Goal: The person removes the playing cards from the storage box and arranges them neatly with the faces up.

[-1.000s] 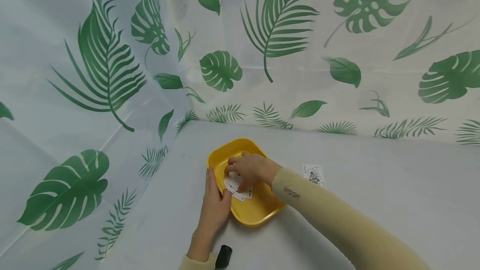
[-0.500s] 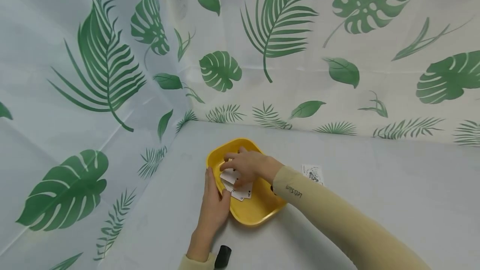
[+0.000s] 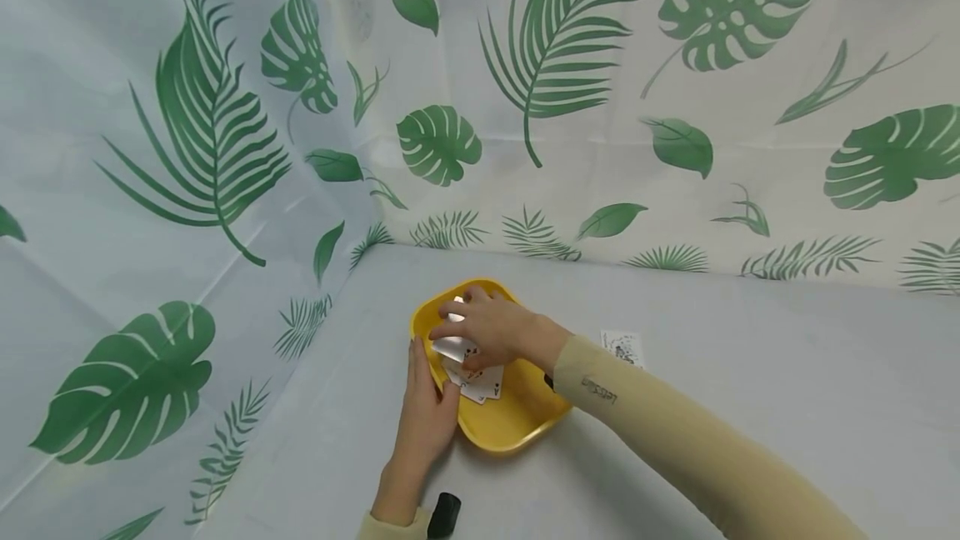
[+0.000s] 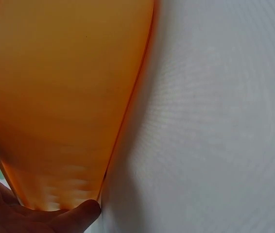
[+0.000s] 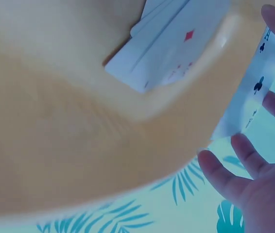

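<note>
My right hand (image 3: 495, 330) reaches over the yellow tray (image 3: 510, 432), its fingers and thumb holding a lifted playing card (image 3: 450, 348). In the right wrist view, that playing card (image 5: 255, 94) shows black clubs beside the spread fingers (image 5: 220, 170). Under the hand, several fanned playing cards (image 3: 489, 385) lie in the tray; a red diamond shows on the upper cards (image 5: 176, 46). At the tray's near left side, my left hand (image 3: 423, 423) grips the wall, thumb at the rim and fingers along the outside. The left wrist view shows the tray's outer wall (image 4: 69, 97) touched by a fingertip (image 4: 86, 211).
A single playing card (image 3: 624, 348) with a dense black print lies on the white table surface (image 3: 712, 357), right of the tray. Leaf-printed sheeting (image 3: 570, 173) rises behind and to the left. A black device (image 3: 444, 515) sits at the left wrist.
My right hand has shifted slightly up and left within the tray, lifting and tilting a card off the fanned ones. The left hand keeps its place on the tray.
</note>
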`<state>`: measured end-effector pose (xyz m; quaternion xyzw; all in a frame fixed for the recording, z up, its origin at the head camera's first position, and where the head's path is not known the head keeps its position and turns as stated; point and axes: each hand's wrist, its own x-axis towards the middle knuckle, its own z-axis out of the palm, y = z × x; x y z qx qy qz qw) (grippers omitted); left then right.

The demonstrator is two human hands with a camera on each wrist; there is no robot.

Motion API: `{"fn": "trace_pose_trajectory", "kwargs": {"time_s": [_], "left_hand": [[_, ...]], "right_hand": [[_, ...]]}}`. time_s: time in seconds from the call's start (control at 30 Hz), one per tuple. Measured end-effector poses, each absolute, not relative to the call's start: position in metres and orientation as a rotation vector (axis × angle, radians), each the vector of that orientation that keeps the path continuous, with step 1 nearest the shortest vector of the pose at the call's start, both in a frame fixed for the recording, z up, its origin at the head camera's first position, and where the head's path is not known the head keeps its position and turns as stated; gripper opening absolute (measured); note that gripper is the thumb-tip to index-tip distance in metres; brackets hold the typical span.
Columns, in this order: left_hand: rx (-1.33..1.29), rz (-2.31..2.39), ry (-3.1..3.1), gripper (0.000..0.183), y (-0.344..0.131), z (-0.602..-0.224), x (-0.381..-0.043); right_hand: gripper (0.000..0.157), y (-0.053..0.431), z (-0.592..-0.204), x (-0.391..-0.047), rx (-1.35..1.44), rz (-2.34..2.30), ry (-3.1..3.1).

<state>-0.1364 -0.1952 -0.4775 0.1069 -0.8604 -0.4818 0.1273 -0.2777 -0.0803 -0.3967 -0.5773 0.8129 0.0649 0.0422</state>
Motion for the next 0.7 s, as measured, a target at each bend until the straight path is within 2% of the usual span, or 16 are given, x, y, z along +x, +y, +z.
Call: {"fn": "trace_pose_trajectory", "kwargs": {"time_s": [0.7], "left_hand": [[0.317, -1.411, -2.490, 0.081, -0.193, -0.479, -0.138]], "right_hand": [[0.059, -0.022, -0.349, -0.265, -1.829, 0.131, 2.712]]}}
